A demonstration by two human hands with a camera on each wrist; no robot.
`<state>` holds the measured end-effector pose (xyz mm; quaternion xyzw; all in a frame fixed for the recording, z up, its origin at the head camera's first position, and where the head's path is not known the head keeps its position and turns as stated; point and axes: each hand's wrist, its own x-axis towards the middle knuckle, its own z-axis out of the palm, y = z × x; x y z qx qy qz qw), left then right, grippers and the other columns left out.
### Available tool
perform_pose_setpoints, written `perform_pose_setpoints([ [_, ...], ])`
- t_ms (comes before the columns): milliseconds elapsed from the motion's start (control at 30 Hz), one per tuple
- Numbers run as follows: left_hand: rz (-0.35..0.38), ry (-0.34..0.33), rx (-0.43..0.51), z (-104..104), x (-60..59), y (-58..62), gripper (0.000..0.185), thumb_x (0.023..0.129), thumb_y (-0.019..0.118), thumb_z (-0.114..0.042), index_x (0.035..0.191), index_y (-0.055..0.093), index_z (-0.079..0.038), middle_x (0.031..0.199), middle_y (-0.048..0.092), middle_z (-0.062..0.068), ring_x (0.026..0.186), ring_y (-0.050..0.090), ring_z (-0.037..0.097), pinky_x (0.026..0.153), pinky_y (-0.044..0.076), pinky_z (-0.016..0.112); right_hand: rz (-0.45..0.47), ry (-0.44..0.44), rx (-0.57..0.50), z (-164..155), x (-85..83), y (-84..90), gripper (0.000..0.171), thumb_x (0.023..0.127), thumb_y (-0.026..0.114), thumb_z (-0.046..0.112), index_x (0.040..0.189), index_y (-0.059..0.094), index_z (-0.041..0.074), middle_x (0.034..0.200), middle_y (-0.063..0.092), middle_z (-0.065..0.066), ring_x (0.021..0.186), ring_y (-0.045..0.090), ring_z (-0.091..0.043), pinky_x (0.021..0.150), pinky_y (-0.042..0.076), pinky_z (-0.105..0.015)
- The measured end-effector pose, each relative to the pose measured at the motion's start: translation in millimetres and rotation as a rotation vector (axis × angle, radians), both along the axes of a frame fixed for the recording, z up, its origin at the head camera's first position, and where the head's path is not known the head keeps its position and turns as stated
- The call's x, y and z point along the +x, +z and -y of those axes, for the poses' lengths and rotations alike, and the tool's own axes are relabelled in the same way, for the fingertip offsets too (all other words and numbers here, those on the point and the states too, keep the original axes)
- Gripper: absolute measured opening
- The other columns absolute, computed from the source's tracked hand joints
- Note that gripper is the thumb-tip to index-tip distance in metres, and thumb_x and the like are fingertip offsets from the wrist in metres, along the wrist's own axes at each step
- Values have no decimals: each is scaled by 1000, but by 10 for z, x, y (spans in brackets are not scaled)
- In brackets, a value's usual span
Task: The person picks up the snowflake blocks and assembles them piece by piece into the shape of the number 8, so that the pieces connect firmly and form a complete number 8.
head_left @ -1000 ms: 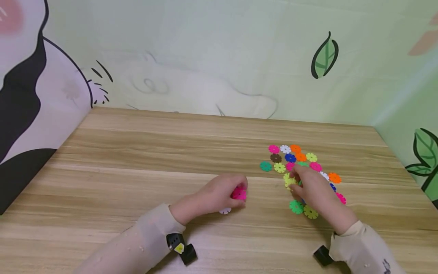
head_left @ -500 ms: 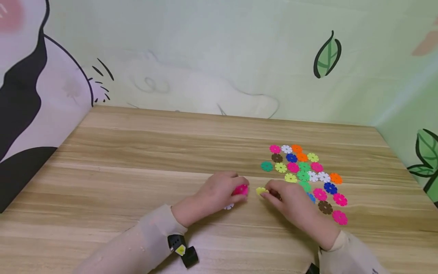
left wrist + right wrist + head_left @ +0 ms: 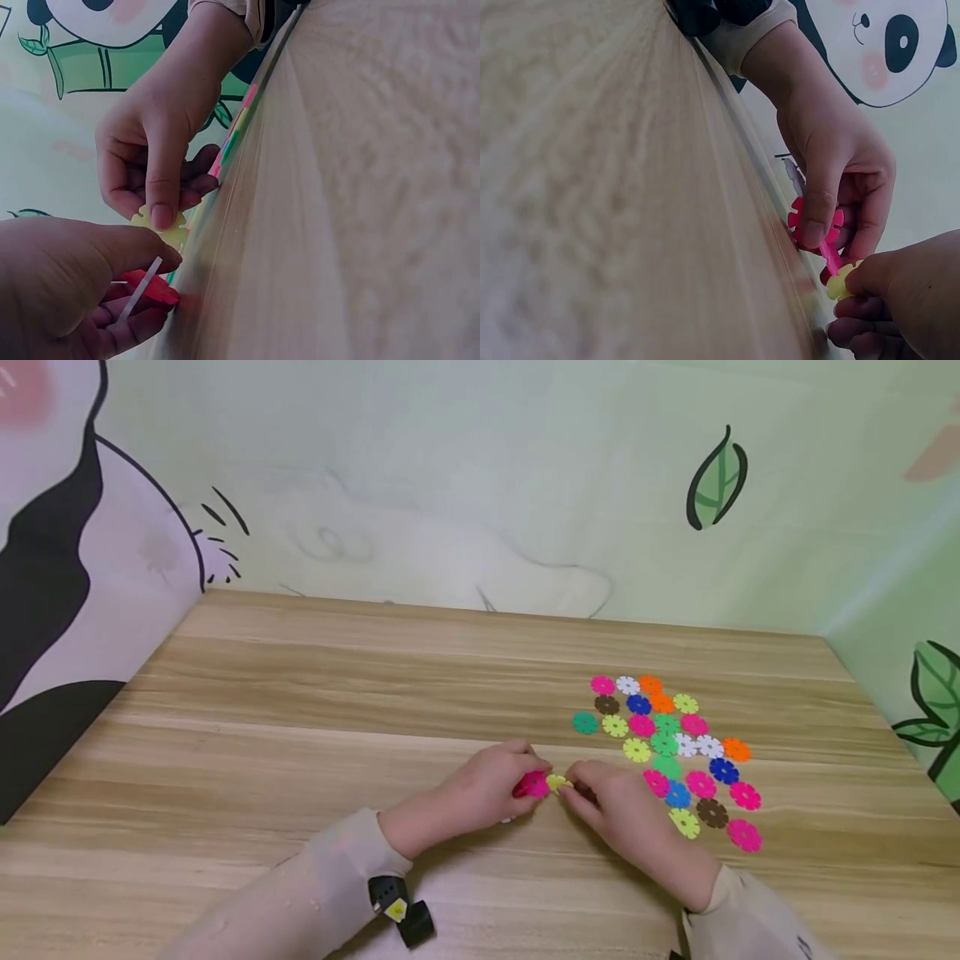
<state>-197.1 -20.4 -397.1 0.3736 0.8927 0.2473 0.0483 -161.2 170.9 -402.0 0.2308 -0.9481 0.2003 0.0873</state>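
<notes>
My left hand [image 3: 480, 789] holds a joined cluster of notched plastic discs between thumb and fingers. In the right wrist view it includes pink notched discs [image 3: 829, 253] set at angles and a white disc [image 3: 793, 177] edge-out behind them. My right hand [image 3: 633, 818] pinches a yellow notched disc [image 3: 557, 783] between thumb and forefinger. Its edge meets the edge of the pink disc [image 3: 534, 784], low over the table. The left wrist view shows the yellow disc [image 3: 176, 234] right at my left thumb, with the white disc standing on edge nearer. Fingers cover part of each piece.
Several loose notched discs lie flat right of my hands, among them a dark green disc [image 3: 585, 723], an orange disc [image 3: 737, 749] and a brown disc [image 3: 712, 813]. The wooden table [image 3: 300, 677] ends at a wall with printed panda and leaf pictures [image 3: 450, 485].
My right hand has picked the yellow disc from the loose discs and carried it left until it meets the pink disc. My left hand has stayed nearly in place, still holding its cluster.
</notes>
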Motion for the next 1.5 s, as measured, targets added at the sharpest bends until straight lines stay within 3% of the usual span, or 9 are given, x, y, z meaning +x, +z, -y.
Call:
perform_pose_setpoints([
  [567,-74,22,-15,34,-9,-11,35,89,69,-22,121,64,-8,105,65,5,89,63,15,81,53,28,-27,31,14,-26,27,51,13,88,67,11,76,62,15,63,51,9,58,39,-1,52,38,-15],
  [833,-49,0,0,48,-29,-20,35,89,69,-23,120,64,-7,106,67,5,91,61,13,81,52,27,-75,33,1,-62,5,8,3,87,69,11,85,69,13,78,67,3,67,55,-4,61,50,-20],
  [1000,-44,-24,25,67,-33,-16,35,89,69,-24,118,64,-5,105,68,6,91,62,14,81,52,26,-42,55,-53,-108,-11,26,4,88,68,11,89,71,14,82,68,5,70,56,-3,64,51,-20],
  [1267,-29,-21,23,60,-26,19,35,91,66,-24,119,64,-3,110,68,8,99,65,17,89,52,31,-64,51,-20,-128,-20,50,4,87,69,11,90,72,13,81,68,5,69,56,-2,63,51,-20],
  [1500,-55,-49,29,58,-4,19,35,91,66,-24,119,64,-4,105,68,6,90,64,14,83,53,27,-159,88,11,-100,-20,8,3,84,72,10,87,72,9,79,67,2,69,59,-6,64,53,-21],
])
